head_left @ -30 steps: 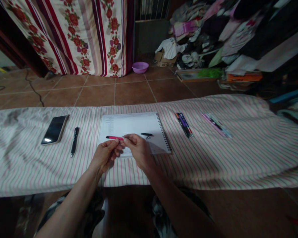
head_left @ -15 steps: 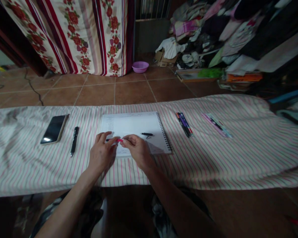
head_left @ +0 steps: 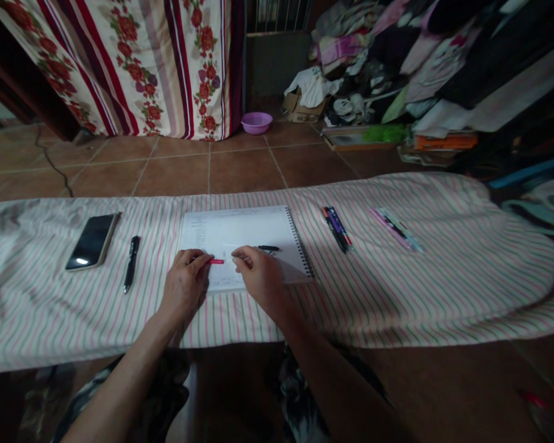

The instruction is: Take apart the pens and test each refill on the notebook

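Over the spiral notebook (head_left: 240, 227), my left hand (head_left: 184, 277) pinches a slim pen piece with a red end (head_left: 216, 261) that points right. Its other end is mostly hidden by my fingers. My right hand (head_left: 258, 271) is a short gap away from the red end, thumb and fingertips closed together; whatever may be between them is too small to make out. A black pen part (head_left: 268, 248) lies on the page just beyond my right hand, with a small piece beside it that is partly covered.
On the striped cloth (head_left: 443, 295) lie a phone (head_left: 92, 242) and a black pen (head_left: 131, 264) to the left. Several pens (head_left: 337, 229) and a group of pastel pens (head_left: 396, 228) lie to the right. A purple basin (head_left: 256, 123) stands on the floor beyond.
My right hand has drawn away to the right from the red end, leaving a gap. The red piece stays in my left hand. The whole view has shifted slightly.
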A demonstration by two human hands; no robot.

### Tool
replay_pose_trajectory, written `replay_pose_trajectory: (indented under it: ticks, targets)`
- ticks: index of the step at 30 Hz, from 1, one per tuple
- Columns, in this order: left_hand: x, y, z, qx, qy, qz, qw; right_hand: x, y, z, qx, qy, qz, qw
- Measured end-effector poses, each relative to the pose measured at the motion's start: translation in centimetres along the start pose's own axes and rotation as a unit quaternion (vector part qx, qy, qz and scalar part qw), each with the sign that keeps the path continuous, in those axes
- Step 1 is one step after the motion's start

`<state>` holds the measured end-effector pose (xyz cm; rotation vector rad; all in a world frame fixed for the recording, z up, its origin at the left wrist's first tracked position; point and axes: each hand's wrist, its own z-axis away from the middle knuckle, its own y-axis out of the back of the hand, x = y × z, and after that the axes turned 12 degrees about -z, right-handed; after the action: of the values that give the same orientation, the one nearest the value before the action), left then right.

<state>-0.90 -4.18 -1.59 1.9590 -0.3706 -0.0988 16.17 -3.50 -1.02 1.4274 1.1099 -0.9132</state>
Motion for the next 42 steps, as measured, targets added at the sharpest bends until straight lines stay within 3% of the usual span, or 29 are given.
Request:
replay_pose_trajectory:
  ticks: [6, 15, 29, 36, 42]
  targets:
    - [0.0, 0.2, -0.1, -0.015, -0.011, -0.012, 1.000, -0.3, 0.2, 0.2, -0.011, 0.033, 0.078, 0.996]
    - [0.3, 0.9, -0.1, -0.026, -0.041, -0.036, 0.998, 0.0, 0.0, 0.1, -0.009, 0.030, 0.065, 0.997]
    - [0.3, 1.0, 0.0, -0.020, -0.029, -0.027, 0.999, 0.0, 0.0, 0.1, -0.016, 0.040, 0.071, 0.997]
    - [1.2, 1.1, -0.3, 0.040, -0.006, 0.064, 0.997, -0.6, -0.3, 0.0, -0.022, 0.016, -0.028, 0.999]
    - [1.6, 1.1, -0.4, 0.031, 0.055, 0.161, 0.985, -0.8, -0.6, -0.1, -0.043, 0.004, -0.122, 0.992]
